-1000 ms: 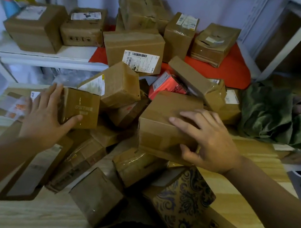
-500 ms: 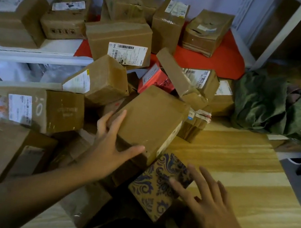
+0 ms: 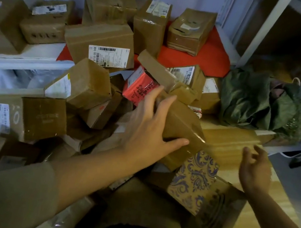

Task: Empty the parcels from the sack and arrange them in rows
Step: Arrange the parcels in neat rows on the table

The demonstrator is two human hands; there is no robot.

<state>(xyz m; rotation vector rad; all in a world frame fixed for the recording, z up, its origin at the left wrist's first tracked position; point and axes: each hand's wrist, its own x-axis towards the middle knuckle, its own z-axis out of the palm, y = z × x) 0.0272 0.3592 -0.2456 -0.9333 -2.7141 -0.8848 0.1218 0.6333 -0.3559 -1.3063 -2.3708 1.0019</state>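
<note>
A heap of brown cardboard parcels covers the wooden table (image 3: 230, 146). My left hand (image 3: 150, 132) lies on a tilted plain brown parcel (image 3: 184, 122) in the middle of the heap, fingers straight over its top and thumb spread along its front face. My right hand (image 3: 254, 168) hovers over the bare wood to the right, fingers relaxed, holding nothing. A parcel with a blue floral pattern (image 3: 194, 180) lies just in front of the brown one, between my hands. The crumpled green sack (image 3: 256, 104) lies at the right, beyond the heap.
A red parcel (image 3: 138, 87) pokes out behind my left hand. A large labelled parcel (image 3: 100, 50) and several others stand on a red mat (image 3: 207, 59) and a white shelf (image 3: 24, 59) at the back. White shelf posts (image 3: 260, 32) rise at the right.
My left hand slid further up onto the plain brown parcel, which moved right and away. My right hand left the floral parcel and lifted to the right over the bare wood.
</note>
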